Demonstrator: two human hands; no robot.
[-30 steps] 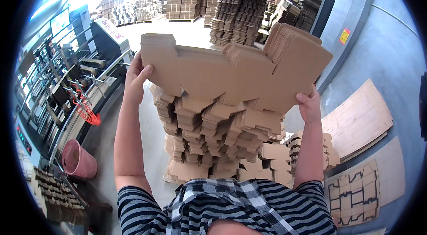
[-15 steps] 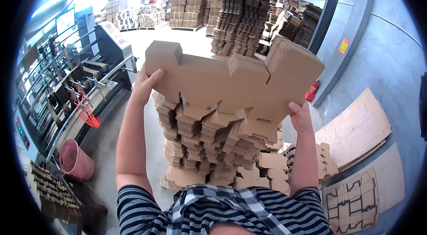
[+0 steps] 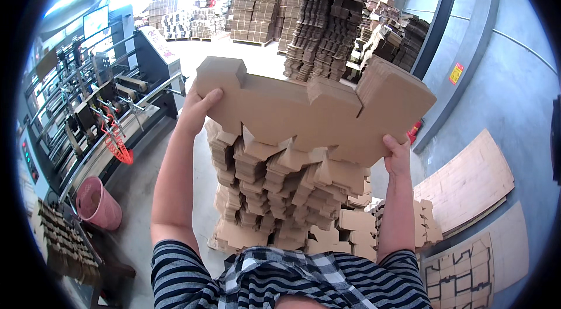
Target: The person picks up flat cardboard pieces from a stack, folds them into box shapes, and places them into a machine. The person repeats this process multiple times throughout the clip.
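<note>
A bundle of flat die-cut cardboard blanks is held up between my two hands, tilted with its broad face toward me. My left hand grips its left end, thumb across the face. At the lower right edge, my right hand clasps the bundle, thumb in front and fingers mostly hidden behind. Just below and beyond it rises a tall stack of similar cardboard blanks, layered unevenly with notched edges. Whether the bundle's lower edge touches that stack, I cannot tell.
A machine with metal rails and a pink bin stand at the left. Several tall cardboard piles fill the back. Wooden boards and a die board lie by the right wall, near a red extinguisher.
The view has shifted slightly, so the background sits a little lower and further right. Both hands keep their hold on the bundle, which has hardly moved relative to the stack.
</note>
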